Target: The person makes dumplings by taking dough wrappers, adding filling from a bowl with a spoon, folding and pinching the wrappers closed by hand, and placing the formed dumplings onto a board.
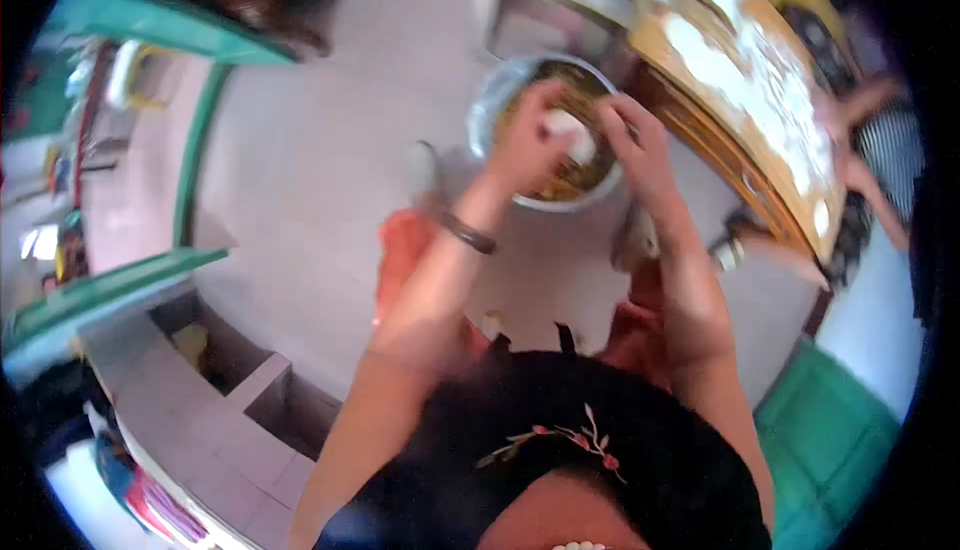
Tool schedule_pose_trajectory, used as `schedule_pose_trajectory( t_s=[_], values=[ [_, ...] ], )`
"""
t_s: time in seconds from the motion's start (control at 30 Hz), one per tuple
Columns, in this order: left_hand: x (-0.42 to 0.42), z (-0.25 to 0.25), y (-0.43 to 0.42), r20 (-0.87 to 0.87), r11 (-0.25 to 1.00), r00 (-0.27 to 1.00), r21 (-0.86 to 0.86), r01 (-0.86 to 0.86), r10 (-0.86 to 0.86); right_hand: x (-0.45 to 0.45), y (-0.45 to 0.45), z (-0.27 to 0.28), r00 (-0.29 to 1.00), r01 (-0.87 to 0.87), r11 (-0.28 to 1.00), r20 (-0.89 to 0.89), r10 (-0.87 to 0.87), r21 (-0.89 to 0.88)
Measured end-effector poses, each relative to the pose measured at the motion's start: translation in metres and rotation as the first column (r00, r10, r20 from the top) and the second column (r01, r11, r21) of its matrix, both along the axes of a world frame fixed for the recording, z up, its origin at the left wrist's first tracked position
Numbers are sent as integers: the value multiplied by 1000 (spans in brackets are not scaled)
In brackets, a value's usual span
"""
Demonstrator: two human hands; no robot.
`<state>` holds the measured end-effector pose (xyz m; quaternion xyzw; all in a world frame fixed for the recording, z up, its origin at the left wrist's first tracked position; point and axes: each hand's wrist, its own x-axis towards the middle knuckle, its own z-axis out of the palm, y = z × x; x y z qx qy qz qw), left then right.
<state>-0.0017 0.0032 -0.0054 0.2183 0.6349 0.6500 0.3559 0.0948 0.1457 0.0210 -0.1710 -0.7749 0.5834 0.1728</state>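
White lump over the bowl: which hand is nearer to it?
Left. The left hand appears to hold the white lump at its left edge; the right hand is just to its right, with a visible gap.

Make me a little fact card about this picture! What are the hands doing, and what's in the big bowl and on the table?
Left hand: holds a soft-looking white piece; blurry
Right hand: fingers bent, beside the white piece; too blurry to tell its grip
Bowl: below both hands, with a brownish-green mix inside
Left wrist: dark bangle
Wooden table: flat white pieces on top
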Motion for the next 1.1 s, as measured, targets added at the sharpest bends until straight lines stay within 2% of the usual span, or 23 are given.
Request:
schedule_pose_trajectory(
  t_s=[0.03, 0.07, 0.13, 0.17, 0.2, 0.23, 0.27, 0.3, 0.33, 0.4, 0.5, 0.6, 0.63, 0.73, 0.77, 0.8, 0.83, 0.87, 0.93, 0.97, 1.0, 1.03, 1.1],
  values=[
    [-2, -22, 2, -330, 997, 943, 72, -19, 42, -4, 1, -3, 999, -23, 995, 33, 26, -96],
    [-1, -21, 1, -305, 995, 952, 88, 39, -10, -1, 5, -12, 996, -57, 979, 60, 69, -194],
    [2, -20, -1, -255, 981, 960, 121, 152, -117, -4, 2, -10, 984, -113, 993, 139, 114, -15],
    [3, 0, -8, -69, 976, 974, -20, 217, -217, -5, 2, -12, 977, -178, 980, 106, 187, -86],
    [8, -28, -2, -363, 986, 922, 39, 159, -134, -5, -3, -5, 961, -216, 976, 175, 215, -18],
    [8, 4, -11, -398, 973, 889, -133, 189, -227, -5, -7, -5, 962, -229, 973, 147, 229, -18],
    [12, -29, -1, -456, 990, 880, -31, 134, -134, -4, -9, -7, 962, -238, 971, 134, 238, -20],
    [13, -27, -4, -351, 984, 923, 24, 176, -157, -7, -14, 1, 953, -250, 968, 187, 239, 37],
    [9, 11, -18, -253, 973, 939, -58, 224, -232, -7, -17, 10, 943, -257, 961, 243, 228, 97],
    [7, -27, -13, -325, 977, 922, -99, 189, -211, -12, -22, 1, 958, -240, 962, 195, 212, 131],
    [6, -32, -22, -392, 986, 905, -46, 159, -164, -17, -33, 1, 957, -250, 959, 185, 223, 137],
    [1, -25, -27, -283, 980, 938, -83, 182, -199, -23, -34, -8, 952, -280, 943, 180, 248, 178],
    [1, -30, -26, -295, 986, 941, -23, 164, -163, -25, -34, -9, 949, -294, 935, 174, 261, 200],
    [-7, 11, -45, -184, 969, 952, -79, 235, -246, -29, -34, -15, 955, -295, 904, 138, 264, 309],
    [-15, -19, -38, -245, 970, 941, 2, 243, -235, -29, -34, -16, 959, -283, 893, 130, 253, 349],
    [-20, -75, -21, -290, 961, 930, 88, 261, -226, -30, -43, -4, 956, -290, 914, 120, 266, 285],
    [-13, -49, -28, -204, 947, 955, 197, 254, -214, -30, -48, 9, 958, -281, 934, 127, 259, 218],
    [-7, -20, -36, -115, 923, 970, 303, 238, -212, -29, -40, -3, 945, -317, 894, 183, 271, 316],
    [-9, -69, -18, -321, 899, 926, 318, 303, -199, -26, -43, -5, 965, -260, 872, 136, 223, 414],
    [-10, -48, -27, -286, 928, 925, 204, 313, -249, -27, -42, 3, 950, -312, 873, 119, 288, 375],
    [-13, -18, -35, -132, 934, 926, -99, 342, -353, -27, -35, -4, 940, -340, 862, 108, 324, 376],
    [-10, -13, -37, -64, 961, 960, -77, 267, -272, -26, -29, -9, 932, -346, 884, 219, 287, 315],
    [-7, -9, -35, 16, 987, 987, -31, 160, -160, -25, -28, -9, 958, -284, 933, 18, 287, 222]
  ],
)
